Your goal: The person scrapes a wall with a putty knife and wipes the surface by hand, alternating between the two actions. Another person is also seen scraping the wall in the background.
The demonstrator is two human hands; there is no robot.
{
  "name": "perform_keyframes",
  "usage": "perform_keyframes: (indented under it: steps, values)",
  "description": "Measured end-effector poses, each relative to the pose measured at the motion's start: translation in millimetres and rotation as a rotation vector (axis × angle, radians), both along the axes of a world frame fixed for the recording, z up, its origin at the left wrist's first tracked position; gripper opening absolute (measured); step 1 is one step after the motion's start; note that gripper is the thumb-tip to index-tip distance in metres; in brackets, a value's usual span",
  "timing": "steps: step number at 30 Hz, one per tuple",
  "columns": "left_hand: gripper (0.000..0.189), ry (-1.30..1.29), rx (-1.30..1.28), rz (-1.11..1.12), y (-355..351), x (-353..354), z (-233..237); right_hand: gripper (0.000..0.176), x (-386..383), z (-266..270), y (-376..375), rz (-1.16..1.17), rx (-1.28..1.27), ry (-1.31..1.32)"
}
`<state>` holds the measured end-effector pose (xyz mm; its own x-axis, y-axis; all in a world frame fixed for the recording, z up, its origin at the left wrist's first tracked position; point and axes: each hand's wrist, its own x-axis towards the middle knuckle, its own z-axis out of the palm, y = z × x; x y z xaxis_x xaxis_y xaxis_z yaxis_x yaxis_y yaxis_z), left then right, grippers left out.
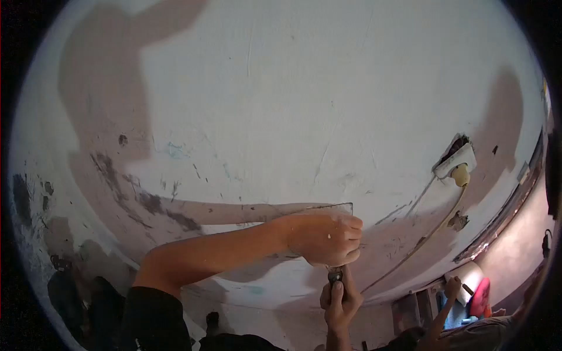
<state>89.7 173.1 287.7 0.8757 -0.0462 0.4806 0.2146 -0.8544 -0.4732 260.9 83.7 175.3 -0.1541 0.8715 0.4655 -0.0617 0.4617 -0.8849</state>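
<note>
My left hand [325, 238] is closed in a fist close to the white wall [293, 128], its arm reaching across from the left. A thin, flat scraper blade [345, 207] with a straight edge sticks out above the fist. Just below, my right hand [341, 301] wraps round a dark tool handle [335, 275], thumb along it. The handle's upper end disappears under the left fist. Whether blade and handle belong to one tool is hidden. A small white fleck sits on the back of the left hand.
Dark scuffs and chipped patches [153, 203] mark the lower wall. To the right, a loose socket plate [456, 161] hangs at a hole, with a plug and cable [427, 240] running down. Another person's hand [453, 288] holds a stick-like thing beside a red item [480, 297].
</note>
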Motion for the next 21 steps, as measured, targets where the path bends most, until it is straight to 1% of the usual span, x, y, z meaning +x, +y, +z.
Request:
perform_keyframes:
  steps: [2,4,5,6,7,8,9,10,11,12,14,15,16,17,18,19,20,21]
  values:
    - [0.02,0.0,0.04,0.053,-3.1,-0.6,3.9,0.041,1.1,3.9,1.4,-0.002,0.002,0.029]
    - [0.02,-0.013,-0.024,0.024,-5.8,1.6,-6.7,0.041,4.6,2.2,-7.8,0.007,-0.047,-0.072]
    - [0.021,-0.037,-0.069,0.011,-6.7,1.1,-13.0,0.041,7.8,-1.6,-12.4,0.002,-0.048,-0.065]
    - [0.021,-0.032,-0.063,0.01,-9.9,-0.1,-23.4,0.041,13.3,-10.2,-16.5,0.041,-0.112,-0.083]
    - [0.019,-0.011,-0.119,0.036,-15.6,-1.6,-41.1,0.041,19.8,-21.5,-18.6,0.083,-0.171,-0.103]
    - [0.019,0.009,-0.176,0.063,-22.0,-3.4,-63.4,0.044,28.8,-44.8,-18.4,0.143,-0.164,-0.144]
    - [0.015,-0.064,-0.257,0.07,-27.7,-5.9,-97.2,0.044,34.7,-60.1,-20.4,0.146,-0.158,-0.141]
    - [0.015,-0.135,-0.341,0.075,-40.2,-9.6,-130.5,0.043,39.5,-73.7,-23.0,0.196,-0.165,-0.281]
    - [0.033,-0.051,-0.552,0.219,-62.3,-20.1,-150.5,0.043,45.4,-86.6,-28.0,0.245,-0.173,-0.419]
    - [0.046,-0.129,-0.719,0.283,-77.7,-30.9,-188.0,0.043,54.7,-101.6,-34.8,0.243,-0.171,-0.409]
    - [0.056,-0.418,-1.368,0.297,-112.3,-59.5,-217.2,0.032,74.2,-132.1,-47.0,0.034,0.071,-0.995]
    - [0.06,-0.772,-1.881,0.161,-119.3,-85.9,-269.7,0.032,80.1,-148.4,-51.7,0.026,0.059,-0.983]
    - [0.064,-1.16,-2.371,-0.012,-127.5,-112.3,-326.0,0.03,86.0,-165.6,-53.8,-0.026,-0.076,-0.911]
    - [0.067,-1.283,-2.284,0.293,-152.8,-130.1,-357.6,0.027,92.6,-174.6,-55.2,-0.074,-0.208,-0.841]
    - [0.071,-1.385,-2.162,0.595,-169.7,-145.6,-374.4,0.027,98.6,-175.4,-54.7,-0.075,-0.217,-0.838]
    - [0.068,-0.684,-1.972,1.094,-191.0,-151.8,-364.6,0.03,101.8,-171.6,-52.8,-0.114,-0.177,-0.823]
    - [0.067,0.013,-1.62,1.436,-213.4,-154.2,-353.2,0.035,101.3,-166.2,-53.1,-0.15,-0.139,-0.81]
    - [0.067,0.024,-1.63,1.434,-216.1,-162.5,-359.6,0.035,92.8,-143.0,-54.3,-0.15,-0.151,-0.813]
